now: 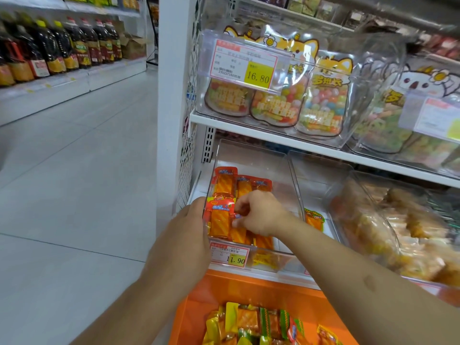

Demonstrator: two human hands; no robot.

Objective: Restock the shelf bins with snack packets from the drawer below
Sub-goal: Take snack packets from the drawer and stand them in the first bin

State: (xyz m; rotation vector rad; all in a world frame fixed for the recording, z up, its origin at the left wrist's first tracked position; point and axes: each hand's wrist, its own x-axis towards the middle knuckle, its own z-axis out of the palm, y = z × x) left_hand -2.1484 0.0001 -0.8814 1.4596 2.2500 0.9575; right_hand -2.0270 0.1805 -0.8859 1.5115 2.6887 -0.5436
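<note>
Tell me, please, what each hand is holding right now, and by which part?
The right hand pinches an orange snack packet by its right edge inside the clear bin. The left hand rests against the bin's left wall.

The bin (pixel 251 158) is clear, glossy plastic. The packets (pixel 220 222) are shiny film. The drawer (pixel 249 290) looks smooth orange plastic, the shelf (pixel 273 138) white and matt.
</note>
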